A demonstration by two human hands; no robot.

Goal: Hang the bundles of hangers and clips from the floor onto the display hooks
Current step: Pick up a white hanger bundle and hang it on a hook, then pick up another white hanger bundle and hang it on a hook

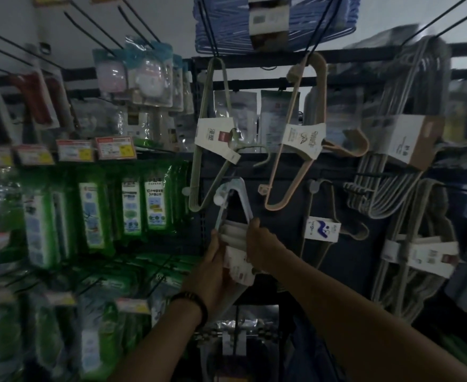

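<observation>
A single wide-angle camera on the person's head faces forward at a display rack (282, 172) from close up, so near that both forearms reach in from the bottom edge. The left hand (213, 257) and right hand (260, 241) meet just below mid-frame on a hanger bundle (233, 232), while the hooks (323, 23) above jut toward the lens

In dim light, a pale wall (53, 31) fills the upper left of the frame, a dark perforated panel (282, 227) under a black rail (254, 81) stands at centre, and green packets (155, 205) below price labels (115, 148) crowd the left.
</observation>
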